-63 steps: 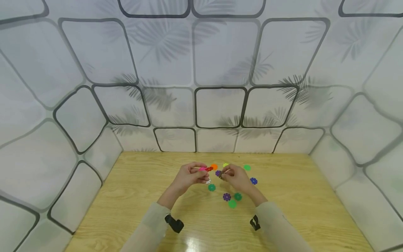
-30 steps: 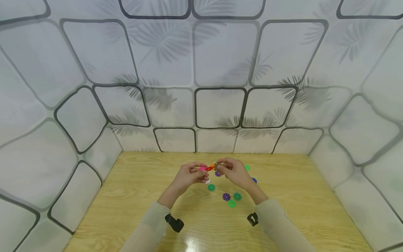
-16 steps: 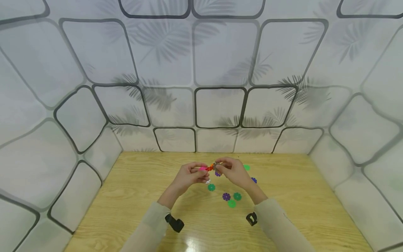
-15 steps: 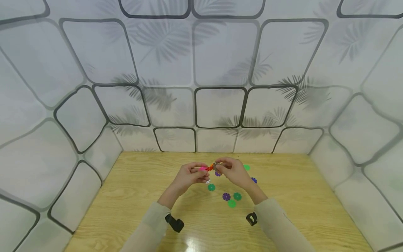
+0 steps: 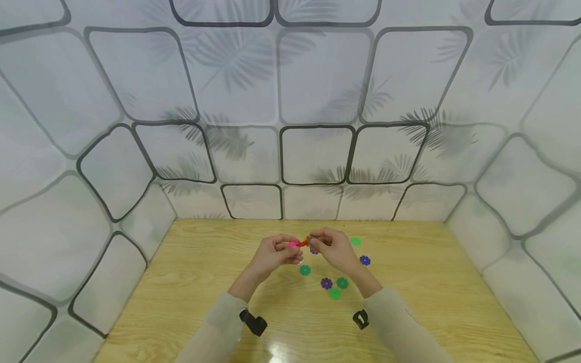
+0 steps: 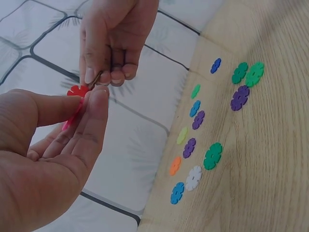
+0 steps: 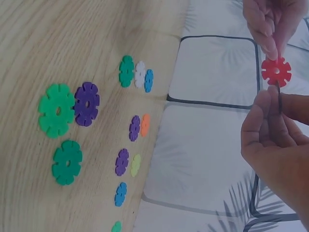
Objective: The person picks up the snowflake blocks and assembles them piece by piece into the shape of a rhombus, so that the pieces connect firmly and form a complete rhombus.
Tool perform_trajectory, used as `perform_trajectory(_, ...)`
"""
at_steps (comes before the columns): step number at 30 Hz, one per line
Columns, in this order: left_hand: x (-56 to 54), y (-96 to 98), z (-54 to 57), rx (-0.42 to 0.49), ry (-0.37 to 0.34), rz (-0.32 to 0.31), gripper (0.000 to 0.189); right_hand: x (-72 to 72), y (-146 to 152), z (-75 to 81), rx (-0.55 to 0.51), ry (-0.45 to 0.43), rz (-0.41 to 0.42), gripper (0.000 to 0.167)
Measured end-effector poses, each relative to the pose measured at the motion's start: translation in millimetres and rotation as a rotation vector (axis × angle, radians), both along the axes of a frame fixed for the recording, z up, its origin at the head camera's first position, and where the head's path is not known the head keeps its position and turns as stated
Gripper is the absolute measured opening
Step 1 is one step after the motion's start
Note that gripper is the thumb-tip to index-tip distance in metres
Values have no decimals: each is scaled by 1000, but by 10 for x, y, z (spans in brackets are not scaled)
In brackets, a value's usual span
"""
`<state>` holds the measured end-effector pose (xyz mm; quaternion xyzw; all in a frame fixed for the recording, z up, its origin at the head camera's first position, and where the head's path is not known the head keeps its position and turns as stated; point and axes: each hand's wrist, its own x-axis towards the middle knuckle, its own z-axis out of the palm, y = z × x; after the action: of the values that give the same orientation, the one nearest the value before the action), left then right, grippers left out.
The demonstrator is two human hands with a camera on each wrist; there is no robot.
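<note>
My left hand [image 5: 272, 254] pinches a pink notched plastic disc [image 5: 292, 244], a snowflake-style building disc. A red disc [image 7: 276, 71] stands out from the pink one, and the two look joined. Between thumb and fingers, my right hand [image 5: 335, 250] pinches a brownish-grey disc [image 5: 310, 241]. In the right wrist view that disc [image 7: 279, 96] shows edge-on, its edge at the red disc's rim. Whether it sits in a slot there I cannot tell. Fingers hide much of the pink and brownish discs. Both hands are held above the table.
Several loose discs lie on the wooden table [image 5: 204, 292]. Among them are a white disc [image 6: 194, 178], an orange disc [image 6: 175, 166], a purple disc [image 5: 326, 283], a light green disc [image 5: 334, 293] and a blue disc [image 5: 365, 260]. Patterned walls [image 5: 317, 156] enclose the table's back and sides.
My right hand has moved left with the brownish-grey disc, bringing it against the red one. Over the last half second it has shifted only slightly. My left hand has stayed nearly still.
</note>
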<state>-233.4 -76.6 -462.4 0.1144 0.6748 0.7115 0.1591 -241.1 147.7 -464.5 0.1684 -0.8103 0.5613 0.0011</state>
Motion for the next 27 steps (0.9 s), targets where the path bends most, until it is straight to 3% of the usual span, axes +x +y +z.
perform_trajectory(9, -9, 3, -27, 31, -29, -8, 34, 25, -40, 25, -30, 4, 20, 28)
perform_trajectory(18, -15, 24, -20, -26, -36, -30, 35, 38, 17, 117, 16, -2, 70, 27)
perform_trajectory(27, 2, 62, -31, -68, -33, -26, 39, -26, 15, -26, 3, -14, 124, 20)
